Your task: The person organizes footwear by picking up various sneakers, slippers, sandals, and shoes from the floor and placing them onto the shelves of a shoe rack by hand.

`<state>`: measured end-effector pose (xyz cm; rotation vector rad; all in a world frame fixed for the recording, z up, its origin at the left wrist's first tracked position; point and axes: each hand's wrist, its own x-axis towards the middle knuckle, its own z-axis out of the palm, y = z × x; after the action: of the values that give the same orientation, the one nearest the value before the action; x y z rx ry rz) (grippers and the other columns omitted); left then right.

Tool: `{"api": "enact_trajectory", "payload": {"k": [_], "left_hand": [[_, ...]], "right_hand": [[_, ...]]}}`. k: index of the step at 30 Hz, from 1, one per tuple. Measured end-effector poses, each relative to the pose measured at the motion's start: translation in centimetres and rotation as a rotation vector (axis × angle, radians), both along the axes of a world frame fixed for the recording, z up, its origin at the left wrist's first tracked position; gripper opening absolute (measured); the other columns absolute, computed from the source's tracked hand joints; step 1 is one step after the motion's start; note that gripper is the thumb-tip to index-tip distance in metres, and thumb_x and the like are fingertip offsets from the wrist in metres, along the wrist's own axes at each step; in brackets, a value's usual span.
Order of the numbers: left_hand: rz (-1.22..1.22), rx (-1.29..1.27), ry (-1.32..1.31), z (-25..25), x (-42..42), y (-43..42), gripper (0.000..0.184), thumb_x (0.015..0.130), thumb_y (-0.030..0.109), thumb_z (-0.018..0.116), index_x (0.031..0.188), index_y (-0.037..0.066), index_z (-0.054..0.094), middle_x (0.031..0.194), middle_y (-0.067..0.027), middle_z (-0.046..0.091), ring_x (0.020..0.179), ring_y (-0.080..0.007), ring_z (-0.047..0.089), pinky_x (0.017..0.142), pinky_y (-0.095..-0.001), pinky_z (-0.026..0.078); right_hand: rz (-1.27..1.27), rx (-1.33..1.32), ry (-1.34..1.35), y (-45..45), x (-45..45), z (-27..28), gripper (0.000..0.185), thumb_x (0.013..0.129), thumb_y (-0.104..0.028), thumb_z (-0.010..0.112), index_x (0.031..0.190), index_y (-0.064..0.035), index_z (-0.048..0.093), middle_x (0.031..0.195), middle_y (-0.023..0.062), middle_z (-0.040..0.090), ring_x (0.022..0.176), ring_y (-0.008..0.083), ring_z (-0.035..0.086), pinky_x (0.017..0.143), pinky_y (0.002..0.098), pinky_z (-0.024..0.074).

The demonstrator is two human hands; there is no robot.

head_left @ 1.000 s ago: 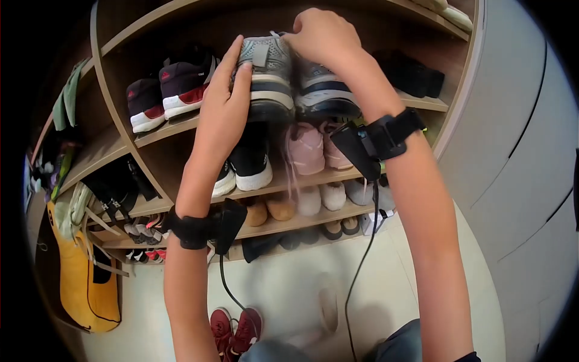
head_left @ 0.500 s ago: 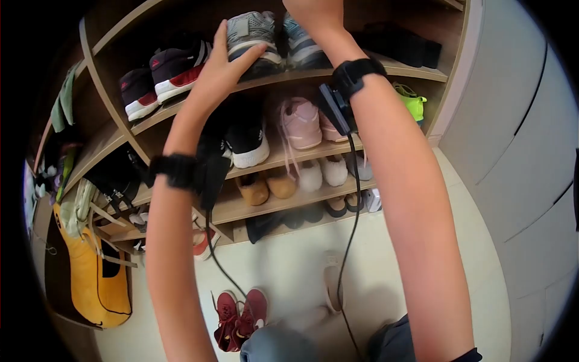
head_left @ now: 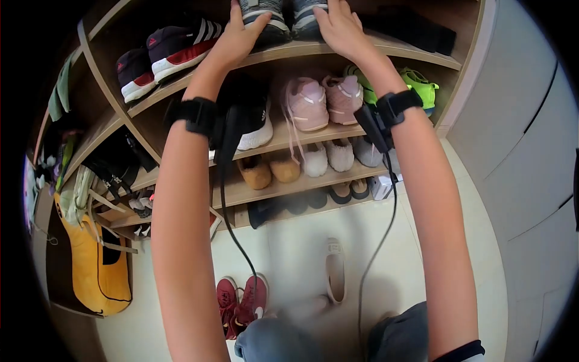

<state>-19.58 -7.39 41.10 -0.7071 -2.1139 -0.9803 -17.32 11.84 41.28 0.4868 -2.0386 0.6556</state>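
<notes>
A pair of grey sneakers stands side by side on the upper shelf, heels toward me, tops cut off by the frame edge. My left hand (head_left: 239,37) grips the left grey sneaker (head_left: 271,13), thumb across its heel and fingers along its outer side. Around the right grey sneaker (head_left: 304,25) my right hand (head_left: 345,31) is closed, its thumb against the heel. Both soles are at the shelf edge. Left of them sit dark sneakers with red and white soles (head_left: 181,51). A black strap circles each wrist.
Pink sneakers (head_left: 307,105), a black-and-white shoe (head_left: 259,136) and neon green shoes (head_left: 422,90) fill the shelf below. Lower down are tan slippers (head_left: 256,174) and white slippers (head_left: 315,160). On the floor lie maroon sneakers (head_left: 252,301) and a beige flat (head_left: 336,271). Cables hang from both wrists.
My right hand has come down and to the right, from above the right grey sneaker to its outer side. The view has shifted a little, and more of the pink sneakers shows.
</notes>
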Motion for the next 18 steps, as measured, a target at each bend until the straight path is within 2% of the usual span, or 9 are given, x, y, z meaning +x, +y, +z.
{"api": "enact_trajectory", "payload": {"k": [2,4,5,6,8,10,13,15,18], "left_hand": [[0.080,0.112,-0.215,1.0,2.2,1.4,0.059,0.078,0.026,0.049,0.124,0.000,0.023,0.117,-0.0234,0.036,0.110,-0.0341,0.034,0.091,-0.0327,0.028],[0.446,-0.133,0.145,-0.8,2.1,1.4,0.070,0.080,0.039,0.043,0.127,-0.001,0.009,0.121,-0.0242,0.033,0.114,-0.0310,0.032,0.093,-0.0320,0.026],[0.350,-0.177,0.407,-2.6,2.6,1.3,0.061,0.079,0.031,0.047,0.123,-0.002,0.020,0.119,-0.0225,0.036,0.111,-0.0317,0.035,0.092,-0.0313,0.027],[0.247,-0.216,0.653,-4.8,5.0,1.4,0.052,0.079,0.024,0.051,0.119,-0.002,0.032,0.117,-0.0209,0.038,0.108,-0.0325,0.038,0.090,-0.0305,0.028],[0.032,-0.314,0.552,-11.3,11.0,0.6,0.037,0.075,0.008,0.049,0.111,-0.001,0.042,0.116,-0.0190,0.040,0.106,-0.0336,0.039,0.090,-0.0344,0.029],[-0.186,-0.553,-0.019,-18.9,17.9,-1.7,0.040,0.072,0.006,0.048,0.111,0.002,0.042,0.106,-0.0187,0.046,0.102,-0.0322,0.041,0.086,-0.0391,0.032],[-0.371,-0.610,-0.818,-30.8,26.5,-7.1,0.034,0.072,0.009,0.050,0.104,-0.002,0.046,0.101,-0.0173,0.048,0.097,-0.0309,0.045,0.086,-0.0368,0.034],[-0.419,-0.592,-1.020,-37.4,31.9,-8.8,0.038,0.072,0.017,0.053,0.105,0.000,0.045,0.102,-0.0163,0.048,0.099,-0.0299,0.044,0.085,-0.0360,0.034],[-0.332,-0.806,-0.711,-44.7,38.8,-9.1,0.042,0.073,0.020,0.051,0.110,0.003,0.042,0.113,-0.0133,0.042,0.103,-0.0284,0.040,0.086,-0.0403,0.032]], "right_hand": [[-0.036,0.003,-0.026,0.3,-0.6,-0.8,0.058,0.083,-0.027,0.034,0.128,-0.0022,0.007,0.125,0.0275,0.021,0.117,0.0377,0.022,0.096,0.0425,0.0151],[-0.110,0.134,0.119,0.5,0.8,-2.5,0.060,0.083,-0.029,0.035,0.128,-0.0028,0.005,0.126,0.0264,0.020,0.119,0.0364,0.018,0.098,0.0424,0.0111],[-0.055,0.136,0.122,0.9,2.6,-4.2,0.063,0.083,-0.031,0.037,0.128,-0.0033,0.004,0.129,0.0248,0.015,0.121,0.0352,0.013,0.098,0.0440,0.0075],[-0.034,0.147,0.460,0.9,4.0,-6.5,0.030,0.073,-0.019,0.050,0.096,0.0001,0.050,0.099,0.0175,0.051,0.093,0.0309,0.047,0.079,0.0365,0.0362],[0.175,0.176,0.335,1.2,8.8,-13.3,0.032,0.072,-0.011,0.049,0.102,-0.0001,0.045,0.097,0.0163,0.048,0.091,0.0335,0.043,0.078,0.0390,0.0340],[0.309,0.548,-0.012,2.2,13.1,-19.7,0.036,0.067,-0.006,0.051,0.103,-0.0027,0.046,0.098,0.0142,0.048,0.091,0.0309,0.044,0.080,0.0378,0.0351],[0.389,0.702,-0.591,5.3,17.7,-31.8,0.044,0.065,-0.006,0.053,0.108,-0.0030,0.043,0.103,0.0144,0.046,0.093,0.0297,0.043,0.087,0.0377,0.0314],[0.498,0.843,-0.767,6.9,20.3,-37.5,0.047,0.066,-0.009,0.055,0.110,-0.0027,0.041,0.104,0.0150,0.045,0.095,0.0292,0.042,0.088,0.0368,0.0301],[0.611,0.877,-0.963,6.5,24.3,-42.2,0.045,0.065,-0.014,0.058,0.106,-0.0013,0.043,0.101,0.0141,0.046,0.095,0.0282,0.043,0.088,0.0364,0.0304]]}}
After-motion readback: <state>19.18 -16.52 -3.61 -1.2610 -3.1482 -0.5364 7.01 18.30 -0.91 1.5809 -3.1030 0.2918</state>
